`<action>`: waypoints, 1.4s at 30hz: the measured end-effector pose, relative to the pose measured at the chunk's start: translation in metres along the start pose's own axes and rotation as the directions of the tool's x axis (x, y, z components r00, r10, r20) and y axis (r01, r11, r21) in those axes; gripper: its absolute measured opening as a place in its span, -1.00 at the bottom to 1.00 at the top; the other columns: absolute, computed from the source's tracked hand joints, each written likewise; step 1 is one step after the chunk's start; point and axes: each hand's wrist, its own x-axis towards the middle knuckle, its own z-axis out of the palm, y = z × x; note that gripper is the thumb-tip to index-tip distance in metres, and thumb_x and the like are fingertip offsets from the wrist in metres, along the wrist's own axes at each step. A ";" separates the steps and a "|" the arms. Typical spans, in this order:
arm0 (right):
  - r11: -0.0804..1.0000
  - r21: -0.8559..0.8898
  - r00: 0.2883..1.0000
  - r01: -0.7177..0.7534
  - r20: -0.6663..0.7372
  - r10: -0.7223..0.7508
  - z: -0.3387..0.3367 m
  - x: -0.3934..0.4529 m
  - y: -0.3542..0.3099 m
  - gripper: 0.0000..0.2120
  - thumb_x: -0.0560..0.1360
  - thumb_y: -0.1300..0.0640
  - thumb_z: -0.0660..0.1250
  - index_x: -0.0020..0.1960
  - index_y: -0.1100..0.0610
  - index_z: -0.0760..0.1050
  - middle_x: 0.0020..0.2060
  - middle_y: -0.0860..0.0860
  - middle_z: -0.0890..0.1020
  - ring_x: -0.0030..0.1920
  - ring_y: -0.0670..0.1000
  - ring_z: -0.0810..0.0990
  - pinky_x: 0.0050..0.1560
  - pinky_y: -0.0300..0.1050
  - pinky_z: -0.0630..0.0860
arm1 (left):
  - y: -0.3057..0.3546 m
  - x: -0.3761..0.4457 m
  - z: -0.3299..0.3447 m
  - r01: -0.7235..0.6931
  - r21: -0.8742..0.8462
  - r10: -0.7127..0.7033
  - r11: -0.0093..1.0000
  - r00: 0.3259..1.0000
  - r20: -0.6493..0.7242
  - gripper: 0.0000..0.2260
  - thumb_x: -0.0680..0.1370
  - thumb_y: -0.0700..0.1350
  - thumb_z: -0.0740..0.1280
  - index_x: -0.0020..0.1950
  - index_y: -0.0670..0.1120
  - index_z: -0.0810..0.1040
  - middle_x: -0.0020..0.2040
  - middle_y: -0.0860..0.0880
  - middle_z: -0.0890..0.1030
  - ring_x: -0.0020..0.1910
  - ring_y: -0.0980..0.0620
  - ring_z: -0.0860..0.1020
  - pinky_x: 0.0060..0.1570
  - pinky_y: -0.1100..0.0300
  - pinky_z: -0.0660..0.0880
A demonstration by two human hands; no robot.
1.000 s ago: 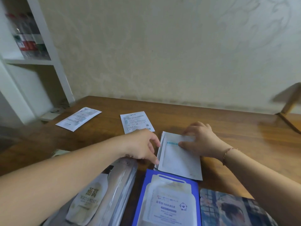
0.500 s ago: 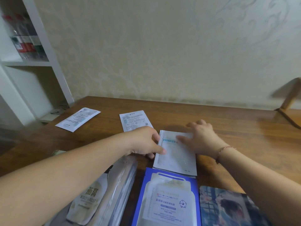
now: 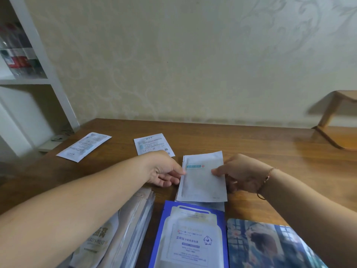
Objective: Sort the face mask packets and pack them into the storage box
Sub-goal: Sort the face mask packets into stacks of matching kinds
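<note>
White packet stack [image 3: 201,182] – both hands' fingers pinching its sides, two loose packets [image 3: 154,144] beyond

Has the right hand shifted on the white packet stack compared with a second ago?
Yes. The right hand slid off the white packet stack top to its right edge, farther from the printed packet behind.
</note>
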 end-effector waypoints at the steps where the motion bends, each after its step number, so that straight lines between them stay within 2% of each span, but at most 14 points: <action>1: 0.999 -0.040 0.999 0.024 -0.020 -0.025 0.003 0.000 0.000 -0.86 0.52 0.24 0.37 0.06 0.28 0.53 -0.21 0.18 0.62 -0.44 0.04 0.46 -0.50 -0.16 0.33 | 0.001 0.001 0.001 -0.002 0.026 0.002 1.000 1.000 -0.002 -0.78 0.54 -0.18 0.43 0.18 -0.15 0.59 -0.06 -0.07 0.64 -0.28 0.11 0.57 -0.30 0.29 0.47; 7: 0.984 -0.071 0.980 0.161 -0.104 -0.168 0.007 0.003 0.004 -0.74 0.54 0.24 0.34 0.22 0.15 0.48 0.01 0.11 0.66 -0.09 0.09 0.65 -0.26 -0.09 0.57 | 0.003 0.003 0.006 -0.038 0.125 0.045 0.991 0.998 -0.052 -0.85 0.53 -0.17 0.44 0.10 -0.09 0.63 -0.10 -0.06 0.62 -0.34 0.13 0.51 -0.36 0.30 0.44; 10: 0.974 0.066 0.968 0.215 -0.150 -0.203 0.008 0.004 0.007 -0.66 0.51 0.32 0.34 0.25 0.14 0.40 0.05 0.13 0.63 -0.01 0.13 0.65 -0.05 0.09 0.64 | 0.002 0.001 0.004 -0.061 0.080 0.063 0.995 0.998 -0.030 -0.82 0.53 -0.20 0.44 0.11 -0.09 0.62 -0.10 -0.06 0.65 -0.33 0.12 0.55 -0.37 0.29 0.46; 13: 0.913 0.268 0.944 0.309 -0.203 -0.260 0.010 0.003 0.007 -0.59 0.50 0.43 0.31 0.28 0.17 0.35 0.00 0.17 0.61 -0.05 0.16 0.64 -0.06 0.12 0.62 | 0.004 -0.003 0.004 -0.145 -0.012 0.145 0.989 0.989 -0.035 -0.82 0.54 -0.28 0.41 0.13 -0.16 0.59 -0.22 -0.08 0.67 -0.39 0.12 0.59 -0.41 0.30 0.48; 17: 0.761 0.370 0.846 0.533 -0.231 -0.480 0.009 -0.001 0.001 -0.46 0.48 0.49 0.26 0.37 0.10 0.33 0.10 0.14 0.63 0.07 0.13 0.64 0.02 0.09 0.61 | 0.012 -0.004 -0.002 -0.421 -0.059 0.402 0.905 0.893 -0.203 -0.87 0.53 -0.35 0.39 -0.03 -0.15 0.55 -0.27 -0.12 0.66 -0.29 0.01 0.58 -0.24 0.20 0.50; 20: 0.666 0.346 0.745 0.660 -0.192 -0.639 0.009 -0.004 -0.001 -0.57 0.48 0.51 0.25 0.24 0.14 0.49 0.10 0.13 0.66 0.08 0.07 0.65 0.08 0.03 0.61 | 0.013 -0.006 -0.004 -0.563 -0.048 0.537 0.825 0.808 -0.242 -0.84 0.52 -0.38 0.39 -0.02 -0.14 0.57 -0.30 -0.05 0.64 -0.39 0.17 0.57 -0.37 0.34 0.46; 22: 0.666 0.307 0.726 0.680 -0.159 -0.669 0.013 -0.002 0.009 -0.66 0.50 0.46 0.28 0.16 0.12 0.53 0.06 0.08 0.68 0.04 0.00 0.65 0.08 -0.06 0.60 | 0.009 -0.007 -0.002 -0.572 0.025 0.564 0.820 0.800 -0.204 -0.81 0.54 -0.34 0.39 0.02 -0.06 0.57 -0.28 0.00 0.64 -0.37 0.20 0.57 -0.36 0.36 0.47; 26: 0.744 0.195 0.762 0.639 -0.025 -0.647 0.020 0.008 0.029 -0.75 0.56 0.24 0.31 0.23 0.14 0.50 0.11 0.01 0.67 0.12 -0.05 0.61 0.13 -0.20 0.53 | 0.001 -0.005 0.001 -0.510 0.283 0.551 0.812 0.830 -0.088 -0.88 0.61 -0.14 0.33 0.10 0.06 0.53 -0.13 -0.02 0.69 -0.16 0.11 0.62 -0.14 0.27 0.54; 31: 0.759 0.238 0.766 0.606 0.079 -0.637 0.012 0.013 0.029 -0.67 0.53 0.14 0.35 0.29 0.16 0.49 0.17 0.01 0.66 0.20 -0.02 0.60 0.23 -0.12 0.52 | 0.003 -0.004 -0.004 -0.478 0.311 0.506 0.821 0.862 -0.011 -0.85 0.64 -0.11 0.29 0.20 -0.02 0.52 -0.05 -0.06 0.71 -0.02 0.02 0.68 0.05 0.12 0.60; 33: 0.790 0.184 0.787 0.585 0.108 -0.608 0.012 0.014 0.031 -0.68 0.53 0.16 0.34 0.27 0.16 0.49 0.14 0.00 0.67 0.17 -0.06 0.62 0.23 -0.14 0.53 | 0.001 -0.002 -0.005 -0.450 0.337 0.471 0.827 0.882 0.021 -0.84 0.64 -0.13 0.28 0.21 -0.06 0.53 -0.09 -0.06 0.71 -0.10 0.08 0.68 -0.01 0.17 0.60; 35: 0.808 0.231 0.815 0.541 0.091 -0.572 0.012 0.013 0.027 -0.65 0.49 0.15 0.38 0.27 0.16 0.49 0.13 0.03 0.67 0.14 -0.01 0.64 0.19 -0.06 0.56 | -0.002 -0.001 -0.005 -0.440 0.345 0.455 0.829 0.889 0.041 -0.85 0.65 -0.14 0.27 0.19 -0.10 0.54 -0.12 -0.06 0.71 -0.20 0.14 0.67 -0.14 0.24 0.57; 38: 0.768 0.330 0.819 0.549 -0.030 -0.572 0.004 0.010 0.015 -0.62 0.48 0.15 0.42 0.28 0.11 0.47 0.13 0.06 0.67 0.11 0.04 0.66 0.03 -0.02 0.60 | -0.003 -0.003 -0.009 -0.416 0.367 0.417 0.832 0.905 0.079 -0.89 0.64 -0.11 0.29 0.02 -0.11 0.58 -0.24 -0.05 0.71 -0.35 0.18 0.62 -0.28 0.29 0.46; 40: 0.815 0.188 0.836 0.548 -0.137 -0.531 0.000 0.010 0.011 -0.57 0.50 0.20 0.42 0.33 0.07 0.42 0.12 0.08 0.63 0.05 0.05 0.67 -0.12 -0.08 0.61 | -0.005 -0.004 -0.011 -0.377 0.380 0.343 0.845 0.926 0.157 -0.87 0.64 -0.12 0.30 0.01 -0.14 0.61 -0.23 0.01 0.71 -0.39 0.19 0.59 -0.35 0.34 0.39; 42: 0.866 -0.003 0.849 0.501 -0.192 -0.492 0.003 0.014 0.013 -0.47 0.47 0.19 0.44 0.39 0.03 0.36 0.14 0.07 0.57 0.04 0.05 0.63 -0.14 -0.12 0.59 | -0.008 0.000 -0.011 -0.340 0.409 0.284 0.847 0.939 0.192 -0.80 0.62 -0.10 0.32 0.00 -0.23 0.61 -0.11 -0.02 0.71 -0.36 0.16 0.60 -0.38 0.33 0.35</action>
